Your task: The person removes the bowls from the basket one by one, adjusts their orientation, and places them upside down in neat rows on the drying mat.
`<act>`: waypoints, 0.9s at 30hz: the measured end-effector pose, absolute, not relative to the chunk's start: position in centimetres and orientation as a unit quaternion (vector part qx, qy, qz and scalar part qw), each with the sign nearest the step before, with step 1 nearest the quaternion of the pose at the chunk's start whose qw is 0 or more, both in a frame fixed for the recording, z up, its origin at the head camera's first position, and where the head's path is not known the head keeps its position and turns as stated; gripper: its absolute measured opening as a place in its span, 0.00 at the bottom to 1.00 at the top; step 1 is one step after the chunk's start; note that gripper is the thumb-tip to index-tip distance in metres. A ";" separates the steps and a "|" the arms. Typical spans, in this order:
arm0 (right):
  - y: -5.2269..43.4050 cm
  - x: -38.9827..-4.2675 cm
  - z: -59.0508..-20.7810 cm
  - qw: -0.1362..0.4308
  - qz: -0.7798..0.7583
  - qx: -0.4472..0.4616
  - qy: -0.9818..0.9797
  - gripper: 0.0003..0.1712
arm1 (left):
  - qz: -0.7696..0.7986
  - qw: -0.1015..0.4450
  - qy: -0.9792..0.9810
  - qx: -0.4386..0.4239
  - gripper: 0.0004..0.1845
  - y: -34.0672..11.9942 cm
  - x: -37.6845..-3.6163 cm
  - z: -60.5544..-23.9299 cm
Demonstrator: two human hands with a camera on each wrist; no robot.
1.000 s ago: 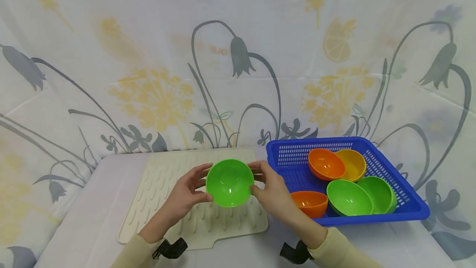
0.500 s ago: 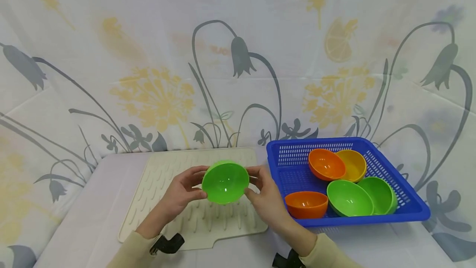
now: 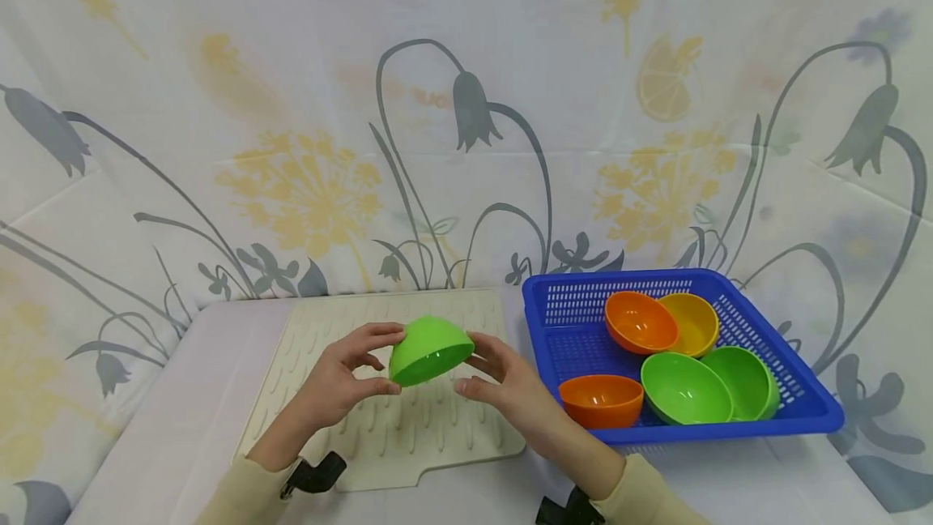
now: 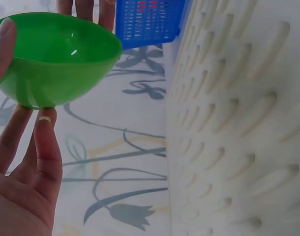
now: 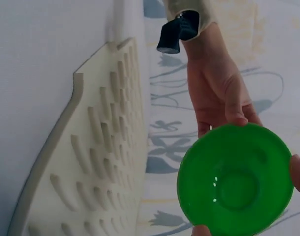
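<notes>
From the head view you get the whole layout: desk [image 3: 182, 395], cream mat [image 3: 408, 428] in the middle, blue basket [image 3: 794, 395] just right of it. The wrist views only catch the mat's ridges and a corner of the basket, but the right wrist one looks straight into the green bowl [image 3: 428, 349], which the head view shows tipped nearly upside down, held in the air over the mat. Left hand [image 3: 342, 383] pinches one edge, fingers curled on the rim; right hand [image 3: 503, 383] holds the other edge with fingertips. The basket holds five bowls: two orange, two green, one yellow.
</notes>
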State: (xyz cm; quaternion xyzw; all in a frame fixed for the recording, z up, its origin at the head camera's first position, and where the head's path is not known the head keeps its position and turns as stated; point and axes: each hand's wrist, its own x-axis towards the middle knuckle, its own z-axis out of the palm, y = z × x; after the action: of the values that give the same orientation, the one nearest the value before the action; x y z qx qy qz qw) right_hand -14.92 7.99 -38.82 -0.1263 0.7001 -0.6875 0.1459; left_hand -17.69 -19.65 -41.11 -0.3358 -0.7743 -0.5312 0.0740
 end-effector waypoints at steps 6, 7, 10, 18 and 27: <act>7.8 -15.0 -38.6 0.183 -0.679 -0.096 0.705 0.43 | -0.505 0.089 -0.769 -0.382 0.32 -18.9 -17.2 -41.1; 7.7 -14.9 -38.7 0.186 -0.678 -0.093 0.705 0.43 | -0.505 0.088 -0.765 -0.389 0.32 -18.7 -17.1 -41.1; 7.7 -14.8 -38.8 0.188 -0.678 -0.091 0.705 0.43 | -0.509 0.091 -0.755 -0.403 0.31 -18.2 -16.7 -41.1; 7.8 -14.8 -39.2 0.190 -0.697 -0.107 0.683 0.40 | -0.539 0.078 -0.754 -0.366 0.41 -17.8 -16.4 -41.3; 8.0 -14.7 -39.4 0.191 -0.720 -0.117 0.657 0.42 | -0.643 -0.069 -0.713 -0.272 0.48 -17.6 -16.4 -41.4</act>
State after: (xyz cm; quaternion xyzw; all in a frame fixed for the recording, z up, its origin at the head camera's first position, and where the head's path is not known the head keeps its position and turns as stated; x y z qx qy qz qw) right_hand -14.72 8.00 -39.38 -0.1173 0.6568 -0.7201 0.1905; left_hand -16.36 -17.59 -41.44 -0.2721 -0.7128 -0.6428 -0.0692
